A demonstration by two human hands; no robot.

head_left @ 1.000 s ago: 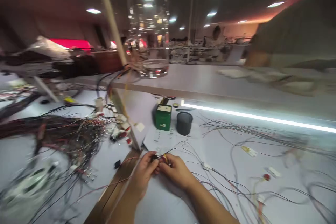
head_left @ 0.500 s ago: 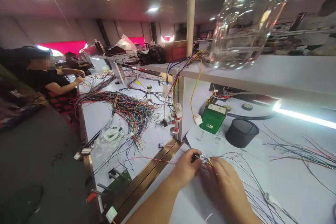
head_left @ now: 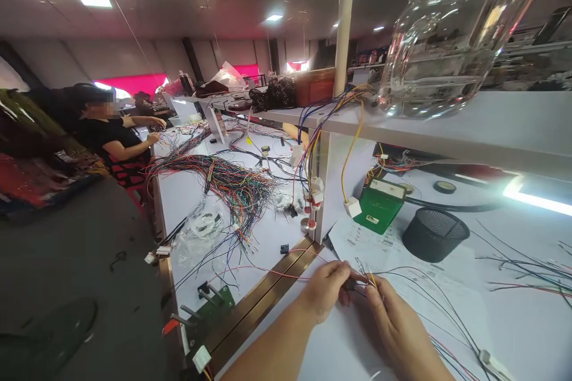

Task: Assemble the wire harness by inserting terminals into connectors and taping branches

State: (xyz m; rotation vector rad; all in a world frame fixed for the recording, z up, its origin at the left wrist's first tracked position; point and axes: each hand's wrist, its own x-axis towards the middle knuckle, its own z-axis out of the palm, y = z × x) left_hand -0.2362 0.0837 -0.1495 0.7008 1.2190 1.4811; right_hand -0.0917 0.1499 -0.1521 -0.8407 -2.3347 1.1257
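My left hand (head_left: 325,289) is closed, its fingers pinching a small dark connector (head_left: 351,285) that is partly hidden. Close beside it, my right hand (head_left: 389,314) is closed on several thin wires (head_left: 372,278), one of them yellow, with bare metal terminals sticking up between the two hands. Dark wires trail from the right hand across the white bench. A pink wire (head_left: 272,271) runs from near the left hand to the left, over the metal strip. A small black connector (head_left: 285,249) lies beyond the left hand.
Behind the hands stand a black mesh cup (head_left: 434,237) and a green box (head_left: 379,208) on printed papers. A large wire bundle (head_left: 236,184) covers the left bench. A green board with metal posts (head_left: 210,309) sits near its edge. A co-worker (head_left: 120,137) sits at far left.
The view has turned slightly left, so the scene shifts right. The terminals now stand up more clearly between my hands, and my left fingers have curled further over the connector.
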